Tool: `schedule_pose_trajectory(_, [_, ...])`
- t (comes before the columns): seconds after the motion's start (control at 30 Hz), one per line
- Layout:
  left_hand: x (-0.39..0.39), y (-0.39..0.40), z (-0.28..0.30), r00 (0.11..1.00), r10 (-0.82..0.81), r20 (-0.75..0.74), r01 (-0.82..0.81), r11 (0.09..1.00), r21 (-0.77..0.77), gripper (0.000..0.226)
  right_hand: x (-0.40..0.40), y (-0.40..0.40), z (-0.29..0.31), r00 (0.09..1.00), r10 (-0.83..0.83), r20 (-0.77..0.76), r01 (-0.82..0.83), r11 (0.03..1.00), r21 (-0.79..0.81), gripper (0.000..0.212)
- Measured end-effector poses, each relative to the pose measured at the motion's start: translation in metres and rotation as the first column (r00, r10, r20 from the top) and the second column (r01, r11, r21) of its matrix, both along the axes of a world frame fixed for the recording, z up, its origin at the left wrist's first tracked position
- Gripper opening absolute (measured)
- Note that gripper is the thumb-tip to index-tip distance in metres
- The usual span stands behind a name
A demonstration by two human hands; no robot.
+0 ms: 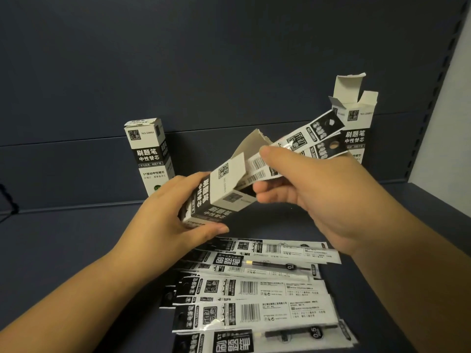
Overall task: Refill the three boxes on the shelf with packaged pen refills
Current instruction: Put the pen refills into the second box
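Note:
My left hand [175, 212] grips a black-and-white refill box [219, 197], tilted with its open end toward the upper right. My right hand [313, 189] pinches a few flat refill packets [300, 146] whose lower ends sit in the box's open mouth. A closed box [150, 156] stands upright at the back left of the shelf. Another box [356, 123] stands at the back right with its top flaps open, partly hidden behind the held packets. Several loose refill packets [254, 289] lie spread on the shelf below my hands.
The dark blue shelf floor [76, 238] meets a dark back panel [204, 59]. A slotted upright [438, 98] and a pale wall run along the right side. A black cord [10, 202] hangs at the far left edge.

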State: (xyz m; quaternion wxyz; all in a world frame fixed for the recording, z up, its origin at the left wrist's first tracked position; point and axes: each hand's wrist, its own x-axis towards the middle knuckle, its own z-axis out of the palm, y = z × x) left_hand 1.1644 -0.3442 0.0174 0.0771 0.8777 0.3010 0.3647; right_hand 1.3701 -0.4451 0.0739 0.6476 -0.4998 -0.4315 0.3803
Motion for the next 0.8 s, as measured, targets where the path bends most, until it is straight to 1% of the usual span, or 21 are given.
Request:
schedule_pose_trajectory(0.1, [-0.001,0.001,0.000,0.999,0.020,0.031,-0.020,1.000,0.001,0.068,0.005,0.002,0.003,0.981,0.062,-0.182,-0.052,0.997,0.061,0.018])
schedule_pose_trajectory(0.17, [-0.001,0.001,0.000,0.998,0.030,0.055,-0.030,1.000,-0.007,0.069,0.010,0.003,0.007,0.963,0.092,-0.254,-0.068,0.993,0.100,0.017])
schedule_pose_trajectory(0.2, [-0.001,0.001,0.000,0.997,0.032,0.063,-0.032,0.999,-0.011,0.069,0.011,0.003,0.007,0.960,0.099,-0.261,-0.074,0.992,0.106,0.016])
schedule_pose_trajectory(0.27, [0.000,-0.001,0.000,0.998,0.031,0.049,-0.031,1.000,-0.003,0.070,0.011,0.003,0.005,0.977,0.101,-0.190,-0.085,0.992,0.092,0.015])
schedule_pose_trajectory(0.4, [0.002,-0.003,0.000,1.000,0.012,-0.019,-0.012,1.000,0.019,0.073,0.001,0.002,-0.001,0.996,0.058,0.065,-0.060,0.997,0.039,0.010])
schedule_pose_trajectory(0.5, [0.002,-0.003,-0.001,0.998,0.025,-0.051,-0.023,0.999,0.030,0.074,0.002,0.003,-0.003,0.967,0.060,0.249,-0.052,0.998,-0.040,0.010])
schedule_pose_trajectory(0.57, [0.002,-0.003,-0.002,0.997,0.025,-0.072,-0.022,0.999,0.044,0.077,0.005,0.004,-0.004,0.922,0.110,0.370,-0.075,0.991,-0.108,0.019])
schedule_pose_trajectory(0.6, [0.002,-0.002,-0.003,0.997,0.023,-0.074,-0.019,0.999,0.050,0.078,0.007,0.003,-0.004,0.908,0.132,0.397,-0.088,0.988,-0.127,0.024])
schedule_pose_trajectory(0.63, [0.002,-0.001,-0.003,0.997,0.021,-0.069,-0.018,0.999,0.051,0.079,0.008,0.004,-0.004,0.910,0.149,0.387,-0.108,0.986,-0.127,0.028])
schedule_pose_trajectory(0.67, [0.001,-0.001,-0.002,0.998,0.022,-0.061,-0.019,0.999,0.047,0.079,0.009,0.004,-0.003,0.927,0.166,0.336,-0.136,0.984,-0.112,0.029])
schedule_pose_trajectory(0.73, [0.000,-0.001,-0.001,0.998,0.028,-0.049,-0.027,0.999,0.032,0.080,0.011,0.003,0.000,0.960,0.176,0.218,-0.165,0.984,-0.068,0.021])
schedule_pose_trajectory(0.77, [0.000,-0.001,0.000,0.998,0.032,-0.045,-0.031,0.999,0.025,0.079,0.013,0.004,0.001,0.966,0.153,0.208,-0.146,0.988,-0.049,0.016])
schedule_pose_trajectory(0.8, [0.000,-0.001,0.000,0.998,0.035,-0.043,-0.034,0.999,0.020,0.079,0.015,0.005,0.000,0.965,0.111,0.238,-0.107,0.994,-0.029,0.012])
